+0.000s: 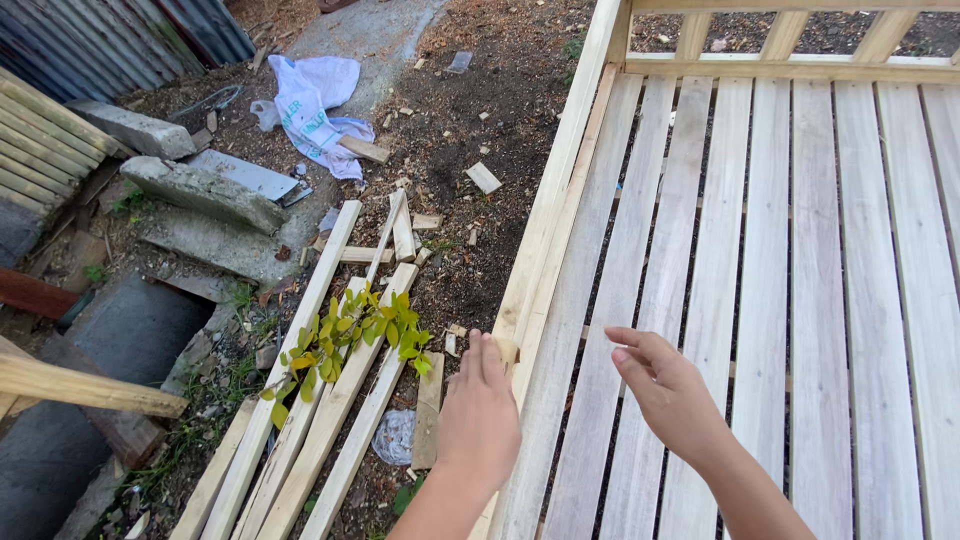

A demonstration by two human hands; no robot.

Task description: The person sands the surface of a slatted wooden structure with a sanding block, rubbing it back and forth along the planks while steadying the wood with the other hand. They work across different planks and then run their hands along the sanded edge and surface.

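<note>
A pale slatted wooden frame (pixel 760 250) fills the right half of the head view. My left hand (pixel 480 410) reaches over its left side rail (pixel 560 170) and pinches a small wooden block (pixel 505 348) against the rail's edge. My right hand (pixel 668 390) hovers above the slats just right of it, fingers curled and apart, holding nothing.
Loose planks (pixel 320 400) lie on the dirt to the left, with a leafy green twig (pixel 350 335) across them. Concrete chunks (pixel 200 190), a white sack (pixel 315 100), wood offcuts and corrugated sheeting (pixel 100 40) lie further left and behind.
</note>
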